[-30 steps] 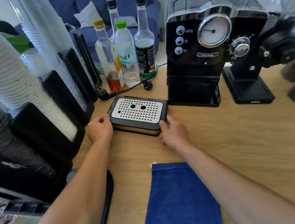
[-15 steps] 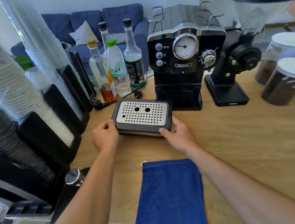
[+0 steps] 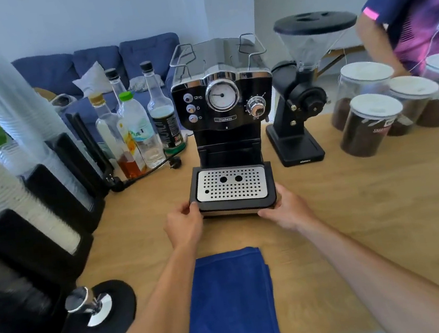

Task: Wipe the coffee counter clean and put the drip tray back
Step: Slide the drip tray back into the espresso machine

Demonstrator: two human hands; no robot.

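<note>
The black drip tray (image 3: 231, 189) with its perforated metal grate sits directly in front of the black espresso machine (image 3: 223, 105), its back edge at the machine's open base slot. My left hand (image 3: 184, 223) grips the tray's front left corner. My right hand (image 3: 287, 210) grips its front right corner. A folded blue cloth (image 3: 231, 302) lies flat on the wooden counter (image 3: 369, 203) between my forearms, near the front edge.
Black cup dispensers with stacked cups (image 3: 17, 174) line the left. Several bottles (image 3: 139, 132) and a power cord stand left of the machine. A black grinder (image 3: 301, 117) and several coffee jars (image 3: 370, 123) stand right. Another person (image 3: 414, 4) stands at the far right. A tamper (image 3: 87, 304) rests front left.
Both hands have carried the drip tray rightward from beside the bottles to directly in front of the espresso machine's base. The camera view has shifted right too.
</note>
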